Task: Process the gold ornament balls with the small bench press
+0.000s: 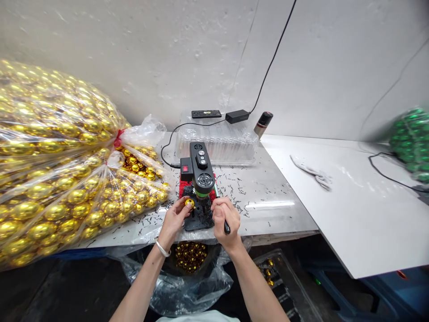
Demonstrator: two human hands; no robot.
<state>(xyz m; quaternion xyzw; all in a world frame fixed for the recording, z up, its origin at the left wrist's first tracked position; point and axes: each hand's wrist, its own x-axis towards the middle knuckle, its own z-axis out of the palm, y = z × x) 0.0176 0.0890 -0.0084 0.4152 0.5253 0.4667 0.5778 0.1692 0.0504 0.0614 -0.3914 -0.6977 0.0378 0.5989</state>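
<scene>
One golden ball (189,203) is sitting between the thumb and fingertips of my left hand (174,216), which is pinching it near the black machine (201,164). My right hand (226,218) is gripping the lever (227,228), fingers curling closely around it, at the machine's right side.

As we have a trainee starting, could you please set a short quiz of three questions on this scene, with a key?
1. Open question: What does the bare left hand hold?
2. True or false: The bare right hand is empty.
3. Multiple choice: What colour is the small rectangular switch on the black, boxy tabletop machine? A) blue B) red C) white

Key:
1. A shiny, round gold ball.
2. False; it is closed around a black-handled metal lever.
3. B, red.
</scene>
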